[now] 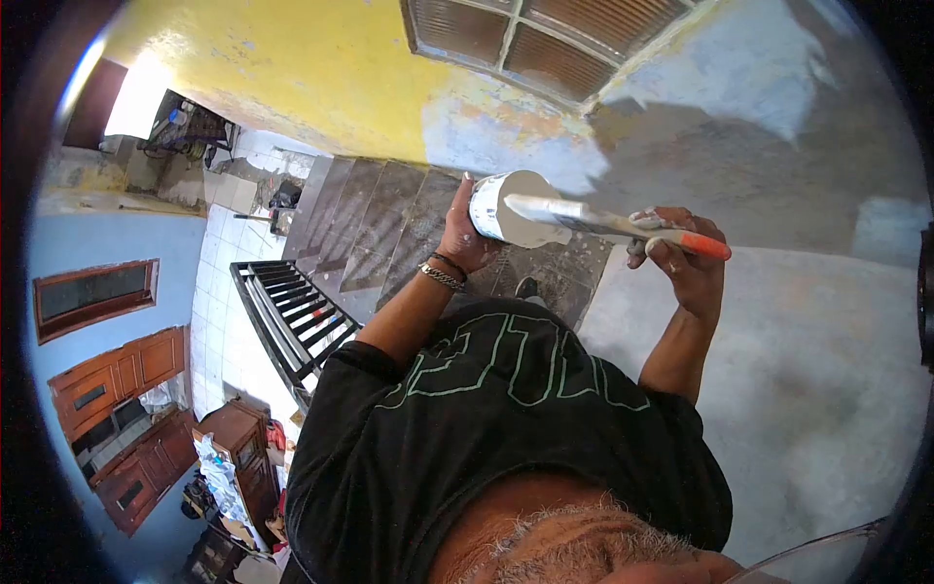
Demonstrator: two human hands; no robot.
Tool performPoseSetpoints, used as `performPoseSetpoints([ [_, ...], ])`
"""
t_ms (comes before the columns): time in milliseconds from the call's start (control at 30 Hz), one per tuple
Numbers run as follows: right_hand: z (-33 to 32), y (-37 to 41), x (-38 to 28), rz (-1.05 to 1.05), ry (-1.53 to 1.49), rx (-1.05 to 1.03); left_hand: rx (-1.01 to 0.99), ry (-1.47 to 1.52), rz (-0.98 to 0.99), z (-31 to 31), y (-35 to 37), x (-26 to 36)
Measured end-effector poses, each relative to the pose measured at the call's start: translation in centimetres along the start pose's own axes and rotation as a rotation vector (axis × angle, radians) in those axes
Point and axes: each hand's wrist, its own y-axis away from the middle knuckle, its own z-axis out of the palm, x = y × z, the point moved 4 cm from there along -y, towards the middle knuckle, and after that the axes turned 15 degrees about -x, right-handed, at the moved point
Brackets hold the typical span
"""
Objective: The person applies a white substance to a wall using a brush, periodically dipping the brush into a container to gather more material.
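Hands: 2, both closed; L hand (460, 237) grips 1 white tub (503, 208), R hand (689, 261) grips 1 orange-handled scraper (613, 225).

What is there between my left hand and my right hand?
In the head view, the left hand holds a white can. A smeared scraper, gripped by the right hand, spans the gap, its blade reaching the can.

Grey smears over the white cylindrical paint tin (501, 206). White splashes and a bright orange handle end on the flat long-handled paintbrush (584, 218). Silver on the metal link bracelet (441, 277). Green outlined lettering across the black cotton T-shirt (506, 389). Yellow, pale blue and grey patches on the plastered wall (321, 68). Brown for the louvred wooden vent (545, 39). Black for the barred metal railing (292, 313). White for the square floor tiles (219, 292).
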Motion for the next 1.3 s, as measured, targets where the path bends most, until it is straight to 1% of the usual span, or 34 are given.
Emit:
performPoseSetpoints([
  [67, -0.8, 0.2, -0.3, -0.096, 0.096, -0.083, -0.003, -0.009, -0.002, 0.2, -0.5, -0.5],
  [133, -1.7, 0.4, -0.1, -0.086, 0.141, -0.078, 0.029, -0.008, -0.034, 0.6, -1.0, -0.9],
  [200, -2.2, -0.2, -0.3, -0.078, 0.19, -0.079, 0.019, -0.029, -0.045, 1.0, -1.4, -0.7],
  [267, -3.3, -0.3, -0.8, -0.073, 0.375, -0.164, 0.014, -0.049, -0.05, 1.4, -2.0, -1.4],
  [300, -4.1, -0.5, -1.0, -0.077, 0.377, -0.168, -0.007, -0.078, -0.064, 1.7, -2.3, -1.7],
  [367, -5.1, -1.0, -1.3, -0.129, 0.489, -0.344, -0.032, -0.111, -0.074, 1.4, -3.1, -2.1],
  [400, -5.7, -1.5, -1.3, -0.132, 0.492, -0.345, -0.217, 0.007, -0.112, 1.0, -3.5, -2.3],
  [433, -6.3, -1.7, -1.1, -0.149, 0.491, -0.394, -0.401, 0.125, -0.151, 2.5, -3.8, -2.4],
  [467, -6.8, -1.9, -1.0, -0.165, 0.488, -0.445, -0.401, 0.123, -0.147, 3.4, -4.1, -2.9],
  [533, -8.3, -2.2, -1.1, -0.184, 0.513, -0.465, 0.064, -0.229, -0.068, 3.7, -4.6, -3.4],
  [600, -9.4, -2.3, -1.7, -0.197, 0.535, -0.483, 0.072, -0.214, -0.063, 3.9, -5.3, -4.0],
  [700, -10.5, -2.6, -2.6, -0.154, 0.563, -0.496, 0.092, -0.196, -0.063, 4.9, -6.0, -4.3],
  [767, -11.3, -2.9, -2.6, -0.173, 0.563, -0.489, 0.106, -0.191, -0.069, 4.8, -6.8, -5.0],
  [800, -11.4, -3.1, -2.5, -0.169, 0.562, -0.486, 0.041, -0.095, -0.057, 4.5, -7.4, -5.5],
  [833, -11.3, -3.2, -2.6, -0.233, 0.607, -0.511, -0.024, 0.0, -0.044, 4.7, -7.8, -5.9],
  [867, -11.4, -3.2, -2.5, -0.298, 0.652, -0.537, -0.023, 0.0, -0.046, 4.6, -8.1, -6.2],
  [900, -11.9, -3.3, -2.4, -0.293, 0.646, -0.537, -0.018, 0.006, -0.066, 4.8, -8.1, -6.5],
  [967, -12.4, -3.6, -2.0, -0.204, 0.624, -0.649, -0.013, 0.012, -0.084, 4.6, -8.1, -6.6],
  [1033, -12.9, -3.8, -2.2, -0.177, 0.619, -0.666, -0.085, 0.046, -0.101, 4.5, -8.3, -6.7],
  [1067, -13.2, -3.8, -2.2, -0.152, 0.617, -0.681, -0.084, 0.048, -0.101, 4.5, -8.4, -6.7],
  [1200, -14.7, -3.8, -1.7, -0.2, 0.632, -0.657, -0.052, 0.017, -0.093, 4.4, -8.7, -6.6],
  [1267, -15.4, -3.6, -1.5, -0.233, 0.667, -0.593, -0.035, -0.004, -0.094, 4.1, -8.8, -6.5],
  [1300, -15.9, -3.2, -1.3, -0.233, 0.667, -0.593, -0.047, 0.008, -0.097, 4.0, -8.9, -6.6],
])
